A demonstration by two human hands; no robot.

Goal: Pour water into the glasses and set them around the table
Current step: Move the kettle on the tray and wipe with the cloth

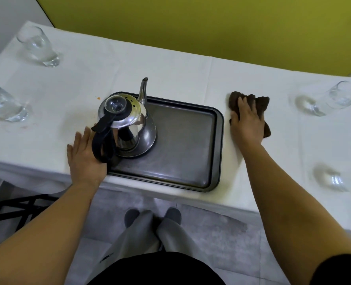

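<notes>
two glasses (37,47) (5,103) stand on the counter (170,75) well out to the left of the left hand (85,155), each with water in it. that hand lies flat with fingers straight and together, pressed on the cloth at the tray's (191,145) left edge, holding nothing. just to its right, touching close, hangs the kettle's (127,122) black handle; the kettle stands upright on the tray, its spout pointing away from the person. so the left hand is the nearer one to lift it. past the tray's right edge the right hand (246,122) presses a brown cloth (259,103) down with flat fingers. further right stand two more glasses (333,99) (339,177), seemingly filled, so the setting out looks nearly done.
</notes>
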